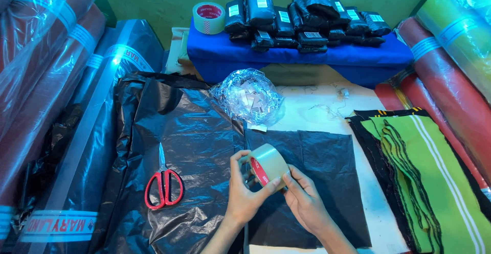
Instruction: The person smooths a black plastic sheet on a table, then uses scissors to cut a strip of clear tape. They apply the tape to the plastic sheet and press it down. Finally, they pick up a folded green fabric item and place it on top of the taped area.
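Note:
Both my hands hold a roll of clear packing tape (268, 163) over a flat black plastic bag (319, 175). My left hand (244, 191) grips the roll from the left with fingers through its red core. My right hand (303, 199) pinches the roll's outer edge with thumb and fingertips. Red-handled scissors (163, 183) lie shut on crumpled black plastic sheeting (189, 131) to the left of my hands.
A clear bag of small paper slips (247, 96) sits beyond my hands. Green and black striped fabric pieces (419, 172) are stacked at right. A blue-covered bench (296, 57) at the back holds a second tape roll (208, 17) and several black wrapped parcels (307, 21). Wrapped fabric rolls (41, 54) flank both sides.

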